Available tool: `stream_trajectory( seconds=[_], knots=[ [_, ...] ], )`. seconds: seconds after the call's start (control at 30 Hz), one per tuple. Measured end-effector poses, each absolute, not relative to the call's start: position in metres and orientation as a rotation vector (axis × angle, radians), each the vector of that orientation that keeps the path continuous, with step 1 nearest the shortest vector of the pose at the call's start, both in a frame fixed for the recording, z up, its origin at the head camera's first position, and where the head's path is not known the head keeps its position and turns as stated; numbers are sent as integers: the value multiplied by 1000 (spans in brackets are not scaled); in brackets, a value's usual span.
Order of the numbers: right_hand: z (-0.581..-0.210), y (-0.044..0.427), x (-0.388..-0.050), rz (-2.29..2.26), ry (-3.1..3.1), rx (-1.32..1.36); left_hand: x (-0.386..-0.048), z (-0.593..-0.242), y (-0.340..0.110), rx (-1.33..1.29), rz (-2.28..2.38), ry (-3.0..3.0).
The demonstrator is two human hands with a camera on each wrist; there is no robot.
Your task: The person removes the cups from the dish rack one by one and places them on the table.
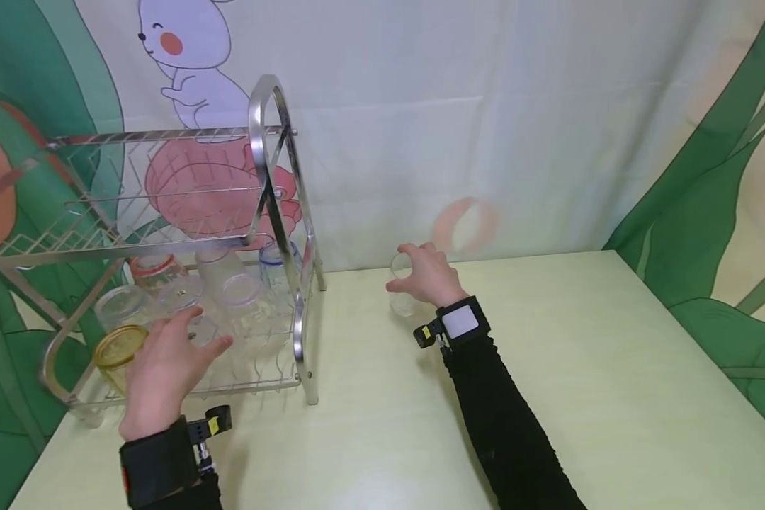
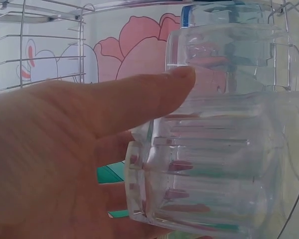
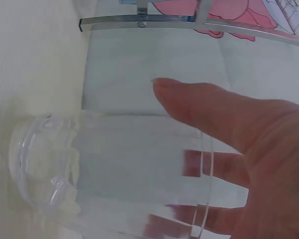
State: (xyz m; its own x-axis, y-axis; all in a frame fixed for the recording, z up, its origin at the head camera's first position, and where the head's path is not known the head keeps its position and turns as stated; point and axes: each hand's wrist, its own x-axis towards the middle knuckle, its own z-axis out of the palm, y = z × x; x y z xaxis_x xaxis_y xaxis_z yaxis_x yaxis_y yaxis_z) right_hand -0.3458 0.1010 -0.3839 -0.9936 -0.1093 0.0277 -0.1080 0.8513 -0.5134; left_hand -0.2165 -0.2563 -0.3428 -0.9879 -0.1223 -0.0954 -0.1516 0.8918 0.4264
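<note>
Your left hand (image 1: 166, 368) spreads, thumb apart, around a ridged clear tumbler (image 2: 214, 169) inverted in the shiny metal rack (image 1: 115, 251); right of that rack, your relaxed right hand (image 1: 430, 276) surrounds a smooth, thick-based glass (image 3: 129, 159).

A pale tabletop (image 1: 612, 340) carried a two-tier metal rack (image 1: 121, 251) at left and, near its back edge, a clear glass (image 1: 401, 303), seemingly upright. The rack's lower shelf (image 1: 248, 387) held an amber cup (image 1: 110, 356) and several clear cups (image 1: 242, 292).
</note>
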Motion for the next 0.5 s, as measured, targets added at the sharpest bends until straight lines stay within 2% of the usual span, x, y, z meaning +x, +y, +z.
stream_trajectory(
  seconds=[0.5],
  knots=[
    [-392, 85, -352, -766, 3072, -157, -216, -344, -255, -239, 704, 3016]
  ],
)
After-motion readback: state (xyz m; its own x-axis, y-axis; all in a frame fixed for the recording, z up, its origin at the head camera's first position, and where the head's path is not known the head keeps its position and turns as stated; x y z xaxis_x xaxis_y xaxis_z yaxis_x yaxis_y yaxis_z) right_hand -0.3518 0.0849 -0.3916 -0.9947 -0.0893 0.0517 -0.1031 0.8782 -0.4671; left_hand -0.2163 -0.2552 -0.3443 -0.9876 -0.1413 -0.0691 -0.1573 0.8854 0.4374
